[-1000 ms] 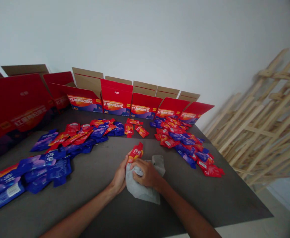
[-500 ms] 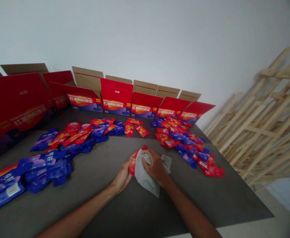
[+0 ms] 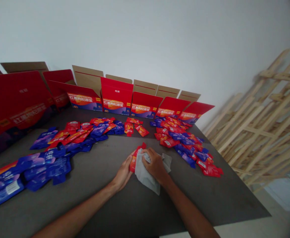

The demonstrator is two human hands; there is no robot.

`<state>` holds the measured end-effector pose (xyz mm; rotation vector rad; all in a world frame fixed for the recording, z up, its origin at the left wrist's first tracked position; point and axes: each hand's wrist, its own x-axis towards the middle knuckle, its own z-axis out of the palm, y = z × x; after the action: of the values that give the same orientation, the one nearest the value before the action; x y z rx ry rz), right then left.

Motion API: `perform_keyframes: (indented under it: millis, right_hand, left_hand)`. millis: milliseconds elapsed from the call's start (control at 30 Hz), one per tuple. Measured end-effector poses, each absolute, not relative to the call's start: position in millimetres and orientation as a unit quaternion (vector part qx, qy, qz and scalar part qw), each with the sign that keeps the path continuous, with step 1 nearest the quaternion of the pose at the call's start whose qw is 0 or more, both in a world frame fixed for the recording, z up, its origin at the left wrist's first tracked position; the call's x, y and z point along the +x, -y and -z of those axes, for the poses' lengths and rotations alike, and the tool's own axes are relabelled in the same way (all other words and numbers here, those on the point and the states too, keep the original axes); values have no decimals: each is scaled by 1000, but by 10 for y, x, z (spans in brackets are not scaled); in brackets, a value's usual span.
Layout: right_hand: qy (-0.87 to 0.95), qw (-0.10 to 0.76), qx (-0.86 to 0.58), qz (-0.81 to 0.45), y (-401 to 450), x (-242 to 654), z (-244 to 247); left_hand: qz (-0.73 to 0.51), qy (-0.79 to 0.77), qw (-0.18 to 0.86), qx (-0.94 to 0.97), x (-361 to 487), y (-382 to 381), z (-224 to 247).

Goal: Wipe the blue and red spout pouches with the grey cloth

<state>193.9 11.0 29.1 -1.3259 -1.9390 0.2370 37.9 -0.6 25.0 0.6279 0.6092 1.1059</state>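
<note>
My left hand grips a red foil sachet by its lower edge, and most of the sachet is hidden under a crumpled grey cloth. My right hand presses down on the cloth, its fingers bunching it over the sachet. Both hands are close together near the middle of the dark grey table. Several blue sachets lie in a heap left of my hands, and a mixed red and blue heap lies to their right.
More red and blue sachets lie along the far side of the table. Open red printed cartons stand along the far edge, with larger flat red cartons at the left. Unfinished wooden frames lean against the white wall on the right.
The cloth has shifted up over the sachet, hiding most of it. Both hands have moved slightly right, and my right hand now sits higher on the cloth.
</note>
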Motion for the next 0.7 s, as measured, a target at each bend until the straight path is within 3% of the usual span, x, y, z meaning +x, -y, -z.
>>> perform_keyframes:
  millis: [400, 700]
  right_hand:
    - [848, 294, -428, -110, -4, 1807, -287]
    - [747, 399, -528, -54, -101, 1985, -380]
  left_hand:
    - [-504, -281, 767, 280, 351, -34, -74]
    - [-483, -233, 789, 300, 377, -27, -140]
